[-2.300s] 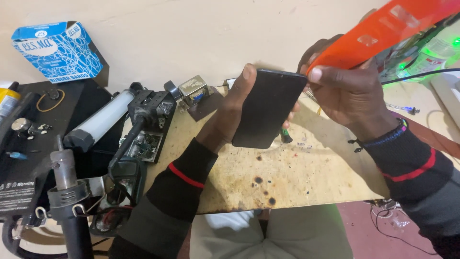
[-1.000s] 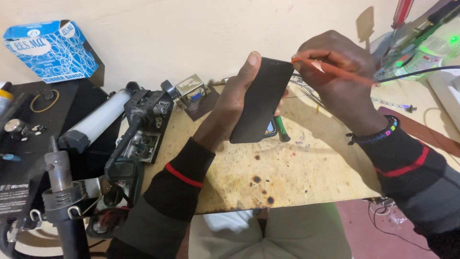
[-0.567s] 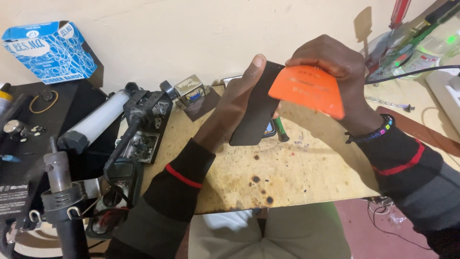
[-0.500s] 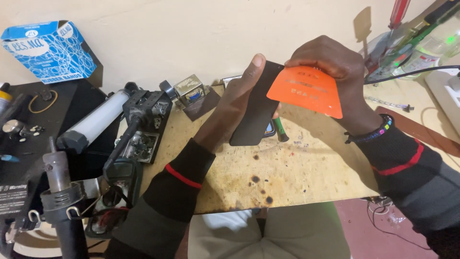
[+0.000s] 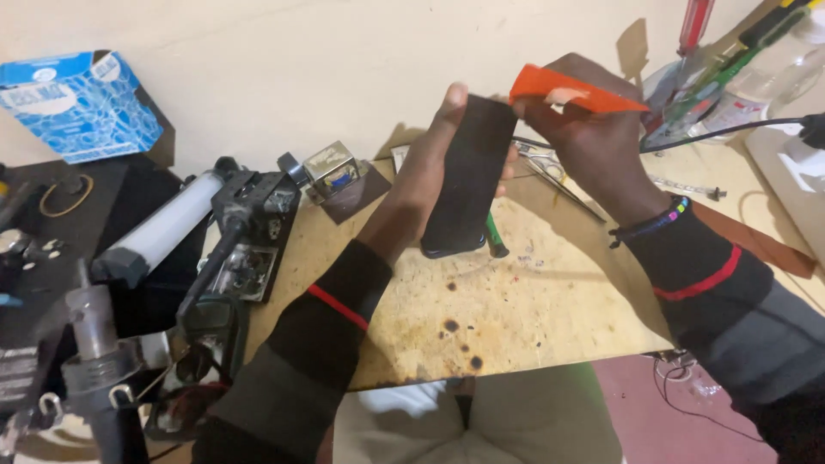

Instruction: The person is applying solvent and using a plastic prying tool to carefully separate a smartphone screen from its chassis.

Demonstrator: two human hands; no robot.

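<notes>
My left hand holds a black phone upright above a stained wooden board, dark face toward me. My right hand grips a flat orange plastic card and rests its edge at the phone's top right corner. Both wrists wear black sleeves with a red stripe; the right wrist also carries a beaded bracelet. A green-handled tool lies on the board just behind the phone.
A blue box stands at the back left. A white tube, a black clamp-like device and a small metal part sit left of the board. Screwdrivers and a bottle crowd the back right. A black cable crosses there.
The orange card has turned from flat-on to nearly edge-on and risen to the phone's top corner. The phone stays held in the left hand.
</notes>
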